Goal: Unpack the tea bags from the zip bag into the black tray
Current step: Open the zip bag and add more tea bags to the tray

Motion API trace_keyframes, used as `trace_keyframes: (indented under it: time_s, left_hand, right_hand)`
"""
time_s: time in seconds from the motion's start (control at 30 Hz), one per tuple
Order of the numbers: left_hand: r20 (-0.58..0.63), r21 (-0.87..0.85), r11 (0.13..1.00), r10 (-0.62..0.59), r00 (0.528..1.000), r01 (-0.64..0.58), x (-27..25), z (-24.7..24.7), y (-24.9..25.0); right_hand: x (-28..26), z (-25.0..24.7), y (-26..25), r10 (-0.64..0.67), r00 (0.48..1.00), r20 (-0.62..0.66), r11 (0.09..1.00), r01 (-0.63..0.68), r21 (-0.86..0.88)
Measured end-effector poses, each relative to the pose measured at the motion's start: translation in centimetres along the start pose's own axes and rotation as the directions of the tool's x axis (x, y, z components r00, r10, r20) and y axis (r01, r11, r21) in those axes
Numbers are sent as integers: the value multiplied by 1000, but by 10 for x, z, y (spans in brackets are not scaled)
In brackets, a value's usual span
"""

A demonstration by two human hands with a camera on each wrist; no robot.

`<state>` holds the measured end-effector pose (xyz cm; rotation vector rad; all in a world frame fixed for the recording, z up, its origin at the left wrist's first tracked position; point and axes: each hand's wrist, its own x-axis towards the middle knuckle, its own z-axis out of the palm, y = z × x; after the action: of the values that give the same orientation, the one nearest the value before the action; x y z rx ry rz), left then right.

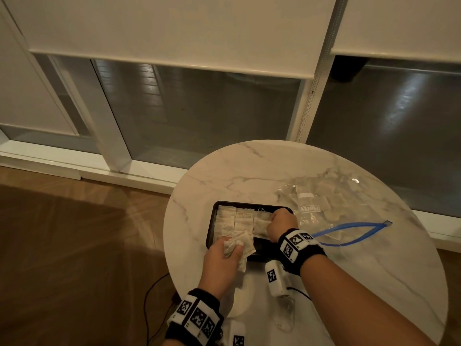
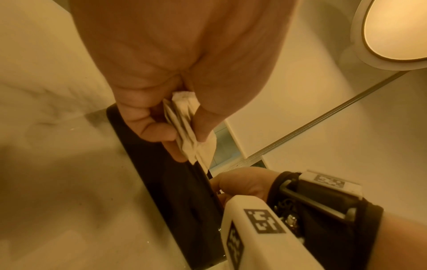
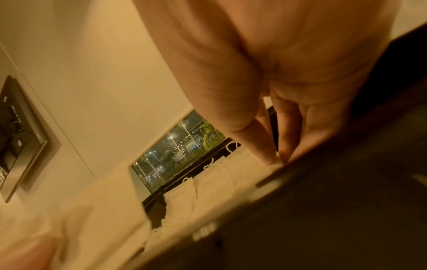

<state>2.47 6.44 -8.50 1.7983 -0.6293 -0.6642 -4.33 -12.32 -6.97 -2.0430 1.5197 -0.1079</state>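
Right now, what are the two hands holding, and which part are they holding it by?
The left hand pinches a few tea bags by their near ends. The right hand has its fingers down on tea bags in the tray; a hold cannot be told.

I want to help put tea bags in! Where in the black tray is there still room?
The near right corner of the black tray still shows bare black floor, between the left hand with its bunch of tea bags and the right hand. The far and left parts are crowded with rows of bags.

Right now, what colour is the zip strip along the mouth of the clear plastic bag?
Blue: the zip strip of the clear plastic zip bag shows best in the head view.
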Motion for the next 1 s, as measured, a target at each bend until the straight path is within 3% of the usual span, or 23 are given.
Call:
trace_keyframes:
  time_s: [0.73,0.9,1.0]
  left_hand:
    - [-6,14,1000,7,1000,-7,-1,-2,4]
    - [0,-2,1000,-3,1000,3,0,-4,4]
    - [-16,-40,999,13,1000,-14,0,-5,6]
  right_hand:
    - [8,-2,-6,85,996,-11,994,-85,62]
    - [6,-10,-2,95,995,-35,974,-86,209]
    - [-1,-14,3,148,989,8,875,-135,465]
